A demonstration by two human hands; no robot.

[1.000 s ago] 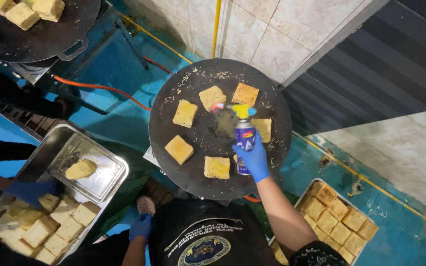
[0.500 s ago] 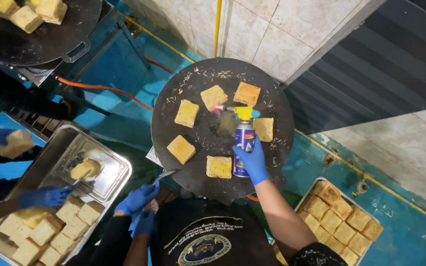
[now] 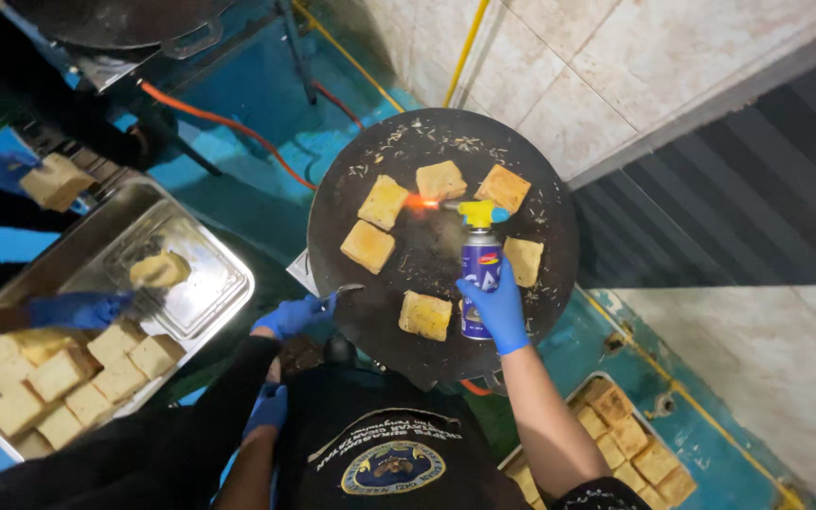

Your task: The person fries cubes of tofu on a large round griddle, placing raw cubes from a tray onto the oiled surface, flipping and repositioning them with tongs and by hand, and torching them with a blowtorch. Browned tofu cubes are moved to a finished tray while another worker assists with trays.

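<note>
Tiled wall and blue-painted floor surround a round black griddle (image 3: 559, 246) strewn with crumbs.

Item: blowtorch can (image 3: 480, 283), blue, with a yellow head, upright over the griddle's near-right part. The right hand (image 3: 498, 312), blue-gloved, is wrapped around the lower body of the can, fingers closed on it. A small orange flame (image 3: 417, 201) leaves the nozzle toward the far-left bread pieces. The can looks rigid, smooth and fairly light, likely slippery under a glove; the cylinder's middle is the sound place to grip, well below the hot head.

Item: six golden bread squares (image 3: 425, 314) ringing the griddle, apart from each other; they look soft and crumbly.

Item: left hand (image 3: 271, 408), blue-gloved, low by the dark apron (image 3: 380, 453); whether its fingers are spread or curled I cannot tell.

Item: another person's gloved hand (image 3: 293, 314) at the griddle's near-left edge, holding what may be a small metal tool (image 3: 347, 289).

Item: steel tray (image 3: 210, 255) to the left holding one yellowish piece, with plain bread cubes (image 3: 59, 373) stacked beside it. Other gloved hands work there.

Item: tray of browned squares (image 3: 635, 439) at lower right.
</note>
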